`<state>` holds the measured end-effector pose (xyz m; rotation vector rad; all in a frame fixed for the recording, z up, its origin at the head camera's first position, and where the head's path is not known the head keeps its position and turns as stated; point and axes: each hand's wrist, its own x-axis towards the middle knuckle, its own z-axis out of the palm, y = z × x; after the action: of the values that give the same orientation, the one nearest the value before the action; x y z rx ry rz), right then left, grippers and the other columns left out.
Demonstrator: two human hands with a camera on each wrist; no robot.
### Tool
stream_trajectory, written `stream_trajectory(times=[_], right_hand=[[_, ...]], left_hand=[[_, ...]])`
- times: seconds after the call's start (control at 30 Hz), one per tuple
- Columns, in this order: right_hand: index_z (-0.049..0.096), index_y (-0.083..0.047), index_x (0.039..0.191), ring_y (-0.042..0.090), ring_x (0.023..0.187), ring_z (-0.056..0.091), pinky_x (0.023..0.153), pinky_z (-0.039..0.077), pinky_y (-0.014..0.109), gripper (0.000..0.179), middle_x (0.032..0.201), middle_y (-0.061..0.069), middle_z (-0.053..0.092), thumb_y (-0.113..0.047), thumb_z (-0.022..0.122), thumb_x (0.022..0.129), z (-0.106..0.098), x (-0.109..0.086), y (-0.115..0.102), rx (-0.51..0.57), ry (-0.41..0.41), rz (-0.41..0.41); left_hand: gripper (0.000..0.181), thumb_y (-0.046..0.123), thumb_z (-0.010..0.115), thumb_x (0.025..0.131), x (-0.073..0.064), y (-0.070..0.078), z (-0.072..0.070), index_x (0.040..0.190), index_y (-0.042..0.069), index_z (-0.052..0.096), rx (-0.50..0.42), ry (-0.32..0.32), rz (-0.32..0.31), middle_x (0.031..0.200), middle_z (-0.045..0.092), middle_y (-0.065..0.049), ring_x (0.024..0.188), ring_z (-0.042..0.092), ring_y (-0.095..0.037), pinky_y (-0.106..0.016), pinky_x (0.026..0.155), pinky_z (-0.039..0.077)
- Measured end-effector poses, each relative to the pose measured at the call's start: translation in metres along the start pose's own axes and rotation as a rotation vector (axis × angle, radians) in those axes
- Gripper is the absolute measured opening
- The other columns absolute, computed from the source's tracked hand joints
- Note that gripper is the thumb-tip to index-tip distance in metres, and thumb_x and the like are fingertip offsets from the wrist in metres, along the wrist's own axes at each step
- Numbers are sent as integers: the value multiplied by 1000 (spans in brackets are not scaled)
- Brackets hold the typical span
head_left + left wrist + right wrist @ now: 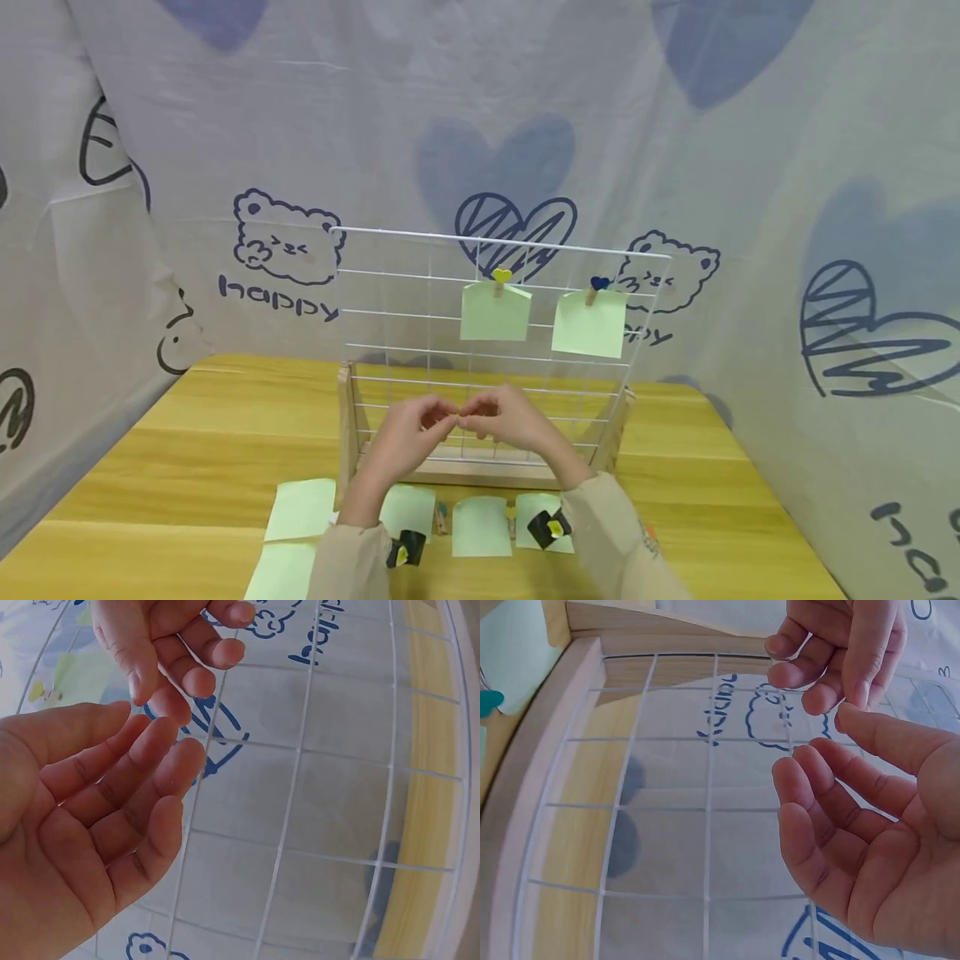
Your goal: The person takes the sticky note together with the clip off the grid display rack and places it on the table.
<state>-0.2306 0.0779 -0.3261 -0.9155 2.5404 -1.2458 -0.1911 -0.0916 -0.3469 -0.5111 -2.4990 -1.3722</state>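
Note:
Both hands meet in front of a white wire grid [405, 313] in a wooden stand. My left hand [408, 437] has its fingers loosely bent, and no object shows in its palm [67, 847] in the left wrist view. Its fingertips come close to those of my right hand [513, 421]. The right fingers are also softly curved, with a bare palm [900, 877] in the right wrist view. Two pale green notes hang on the upper grid: one note [495, 315] under a yellow heart clip [501, 277], the other note [590, 327] under a dark blue heart clip [599, 284].
More green notes lie along the table's front, such as a note [482, 528] in the middle and a note [302, 510] at left. Small clips lie between them, one clip [442, 518] near the left forearm. The stand's wooden base [480, 473] crosses behind the notes. A printed cloth [360, 125] hangs behind.

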Motion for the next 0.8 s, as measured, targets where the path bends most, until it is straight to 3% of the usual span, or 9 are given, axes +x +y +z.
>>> stream_trajectory(times=[0.33,0.53,0.8], right_hand=[[66,0,93,12,58,54,51,47,29,19,77,7,63,-16,61,85,-19,3,-11,-49,46,-53],[66,-2,92,20,62,56,50,46,25,18,77,3,62,-17,61,85,-28,2,-17,-79,77,-38],[65,-1,96,15,62,56,54,47,25,17,81,7,62,-15,60,86,-38,1,-24,-97,101,-28]], left_hand=[[10,11,60,85,16,13,-3,90,4,66,3,13,62,80,63,-2,66,55,-10,-26,58,46],[8,8,60,85,24,20,-5,88,4,65,9,21,88,79,63,-1,67,54,-11,-26,60,46],[9,8,59,86,33,27,-8,89,4,66,25,32,137,81,63,-3,68,55,-12,-26,61,46]])
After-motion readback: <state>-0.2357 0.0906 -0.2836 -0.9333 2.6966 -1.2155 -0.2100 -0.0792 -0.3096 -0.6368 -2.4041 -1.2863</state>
